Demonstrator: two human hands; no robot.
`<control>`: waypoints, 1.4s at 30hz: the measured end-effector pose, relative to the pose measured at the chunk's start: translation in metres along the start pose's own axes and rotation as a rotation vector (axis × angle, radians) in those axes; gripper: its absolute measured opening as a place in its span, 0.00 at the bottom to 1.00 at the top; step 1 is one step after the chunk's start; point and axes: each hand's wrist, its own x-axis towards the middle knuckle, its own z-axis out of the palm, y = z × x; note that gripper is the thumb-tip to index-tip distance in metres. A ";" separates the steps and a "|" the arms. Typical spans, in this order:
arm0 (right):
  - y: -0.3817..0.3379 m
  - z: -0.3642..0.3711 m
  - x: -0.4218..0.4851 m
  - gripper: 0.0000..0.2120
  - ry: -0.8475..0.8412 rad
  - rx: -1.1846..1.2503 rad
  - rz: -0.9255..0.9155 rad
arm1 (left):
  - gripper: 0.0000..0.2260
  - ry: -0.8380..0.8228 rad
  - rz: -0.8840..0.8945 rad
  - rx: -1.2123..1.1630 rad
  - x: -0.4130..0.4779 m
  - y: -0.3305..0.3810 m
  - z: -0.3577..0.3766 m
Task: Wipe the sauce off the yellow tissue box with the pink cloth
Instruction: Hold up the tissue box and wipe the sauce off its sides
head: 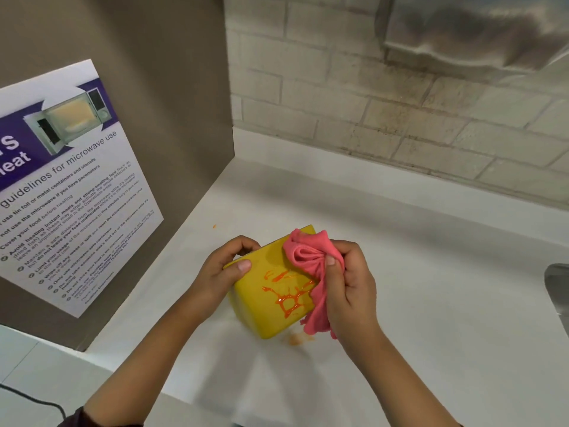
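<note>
The yellow tissue box (261, 306) rests tilted on the white counter, one face turned up towards me. Orange sauce (288, 295) runs in streaks and a thicker blob across that face. My left hand (224, 272) grips the box's left top corner, thumb on the upper face. My right hand (348, 288) is closed around the bunched pink cloth (311, 263), which lies against the box's right side and touches the right end of the sauce streaks. Part of the cloth hangs down past the box's lower right edge.
An orange smear (297, 339) marks the white counter (431, 303) just below the box, and a tiny orange speck (214, 226) lies farther back. A brown panel with a microwave guidelines poster (70, 192) stands left. A tiled wall runs behind; a metal sink edge (557, 291) shows at right.
</note>
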 end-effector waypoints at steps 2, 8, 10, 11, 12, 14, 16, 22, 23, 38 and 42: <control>0.000 0.006 -0.001 0.11 0.037 0.023 0.003 | 0.18 0.011 0.006 0.003 0.000 -0.001 0.000; -0.005 0.021 -0.006 0.11 0.009 0.003 0.002 | 0.16 0.026 0.023 0.004 0.002 -0.003 -0.001; -0.005 0.014 -0.012 0.11 -0.082 0.003 -0.016 | 0.17 0.040 0.023 -0.007 0.003 -0.004 0.000; -0.003 0.009 -0.014 0.11 -0.103 -0.004 -0.019 | 0.17 0.047 0.027 -0.006 0.003 -0.005 0.000; -0.003 0.005 -0.014 0.11 -0.088 -0.013 -0.015 | 0.17 0.052 0.031 -0.003 0.003 -0.006 0.001; -0.003 0.002 -0.011 0.10 0.016 0.012 0.014 | 0.15 0.066 0.043 0.004 0.002 -0.007 0.004; -0.005 0.008 -0.007 0.10 0.171 0.099 0.069 | 0.13 0.080 0.063 0.015 0.000 -0.007 0.008; -0.013 0.029 -0.005 0.09 0.245 0.180 0.095 | 0.24 0.135 0.073 0.020 -0.003 -0.005 0.012; -0.013 0.030 -0.007 0.10 0.188 0.141 0.072 | 0.25 0.138 0.073 0.007 -0.003 -0.004 0.013; -0.014 0.027 -0.004 0.10 0.218 0.213 0.087 | 0.25 0.200 0.065 0.002 -0.003 -0.003 0.016; -0.015 0.025 -0.008 0.10 -0.041 0.086 0.006 | 0.28 0.199 0.064 -0.043 -0.001 -0.005 0.015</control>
